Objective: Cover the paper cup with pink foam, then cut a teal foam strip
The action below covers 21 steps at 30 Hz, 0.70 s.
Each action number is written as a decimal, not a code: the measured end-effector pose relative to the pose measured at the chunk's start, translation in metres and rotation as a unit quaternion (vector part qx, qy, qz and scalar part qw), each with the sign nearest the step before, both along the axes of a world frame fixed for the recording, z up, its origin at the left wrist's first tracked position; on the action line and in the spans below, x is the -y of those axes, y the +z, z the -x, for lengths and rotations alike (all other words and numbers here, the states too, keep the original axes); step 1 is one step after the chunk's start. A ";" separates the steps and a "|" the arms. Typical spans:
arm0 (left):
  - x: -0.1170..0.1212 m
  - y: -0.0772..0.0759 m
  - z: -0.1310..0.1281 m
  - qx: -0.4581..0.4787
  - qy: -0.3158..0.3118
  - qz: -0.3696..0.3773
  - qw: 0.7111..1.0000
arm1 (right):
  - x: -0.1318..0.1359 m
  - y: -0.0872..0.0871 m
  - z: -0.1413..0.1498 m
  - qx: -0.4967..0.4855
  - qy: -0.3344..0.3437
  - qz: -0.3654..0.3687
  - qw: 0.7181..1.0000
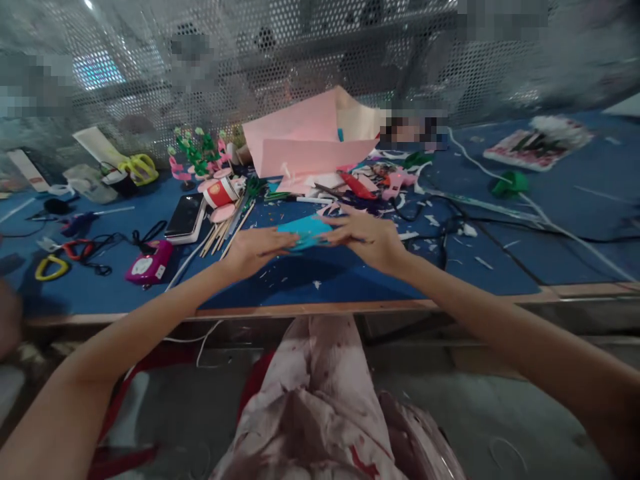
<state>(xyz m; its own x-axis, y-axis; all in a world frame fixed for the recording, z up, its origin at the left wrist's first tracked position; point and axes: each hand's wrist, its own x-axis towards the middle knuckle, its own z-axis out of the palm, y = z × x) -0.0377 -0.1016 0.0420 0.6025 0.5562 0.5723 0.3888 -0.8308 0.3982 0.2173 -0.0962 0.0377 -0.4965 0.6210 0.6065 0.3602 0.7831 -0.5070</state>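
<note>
A piece of bright blue paper (306,227) is held between my two hands, just over the front part of the blue tabletop. My left hand (257,249) grips its left end, the fingers closed along the edge. On the other side, my right hand (369,233) has its fingers closed on the right end. Motion blurs the fingertips and the lower edge of the paper, so its exact shape is unclear. Behind it lie sheets of pink paper (305,130), and a red-handled tool (357,185) rests among scraps.
Left of my hands are wooden sticks (216,237), a dark phone-like device (185,217), a purple box (150,262) and scissors with yellow handles (51,268). A paper cup (221,193) lies tilted. Cables (525,230) cross the right side. A perforated metal screen (300,53) stands behind.
</note>
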 end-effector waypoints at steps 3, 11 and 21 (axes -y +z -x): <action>0.022 -0.024 0.007 -0.045 -0.022 -0.040 0.998 | 0.018 -0.023 -0.003 0.044 0.053 0.009 0.998; 0.003 -0.024 0.013 -0.201 -0.090 -0.071 0.973 | -0.003 -0.031 0.003 0.107 0.052 0.026 0.993; -0.012 -0.028 0.018 -0.196 -0.089 0.039 0.976 | -0.013 -0.035 0.003 0.123 0.067 0.064 0.988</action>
<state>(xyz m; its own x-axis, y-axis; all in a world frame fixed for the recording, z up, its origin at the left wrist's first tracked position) -0.0558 -0.0899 0.0145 0.8572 0.4560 0.2394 0.3766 -0.8721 0.3125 0.2143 -0.0831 0.0030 -0.7018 0.6039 0.3780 0.3826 0.7670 -0.5151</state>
